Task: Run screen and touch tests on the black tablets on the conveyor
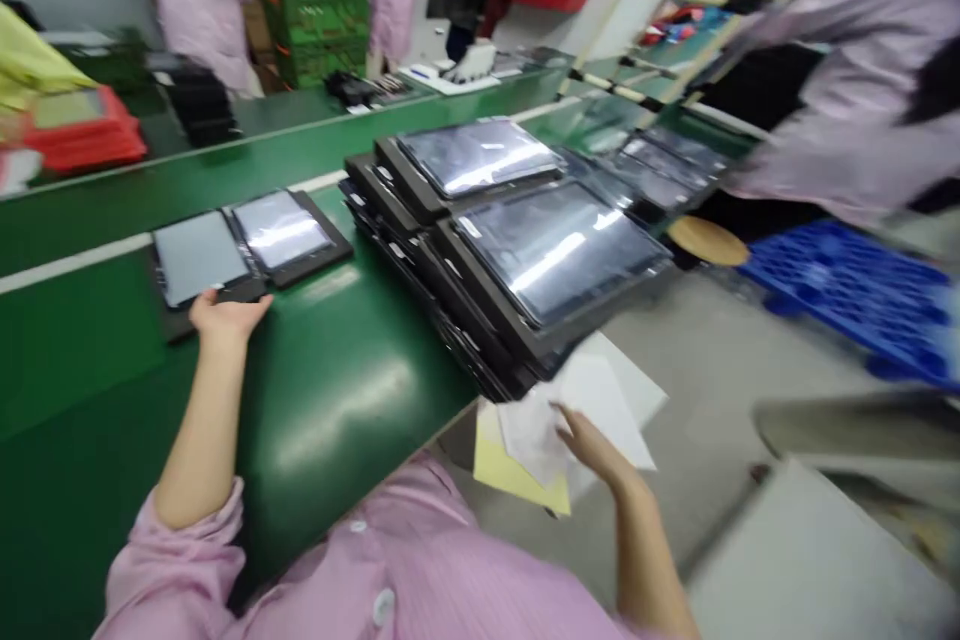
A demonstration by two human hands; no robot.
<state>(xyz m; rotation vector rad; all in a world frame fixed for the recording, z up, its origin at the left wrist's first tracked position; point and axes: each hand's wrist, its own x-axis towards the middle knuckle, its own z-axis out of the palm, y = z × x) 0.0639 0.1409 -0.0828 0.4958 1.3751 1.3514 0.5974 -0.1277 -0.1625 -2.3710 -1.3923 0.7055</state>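
Note:
My left hand (229, 314) is at the near edge of a black tray (178, 325), its fingers closed on that edge and the thumb pointing right. Two flat display panels lie there side by side: a grey one (199, 258) and a shinier one (281, 228). Low on the right, my right hand (592, 442) reaches over loose white sheets (600, 390), fingers stretched out and touching the top one. A yellow sheet (517, 470) shows beneath them. Between my hands stands a stack of black trays (442, 305) topped with glossy panels (559, 245).
A green workbench (337, 410) runs across the view. Further panels (652, 170) lie behind the stack. A blue plastic pallet (855, 290) and a round stool seat (709, 240) are at right. Co-workers in pink coats stand behind green crates (322, 30) and at far right.

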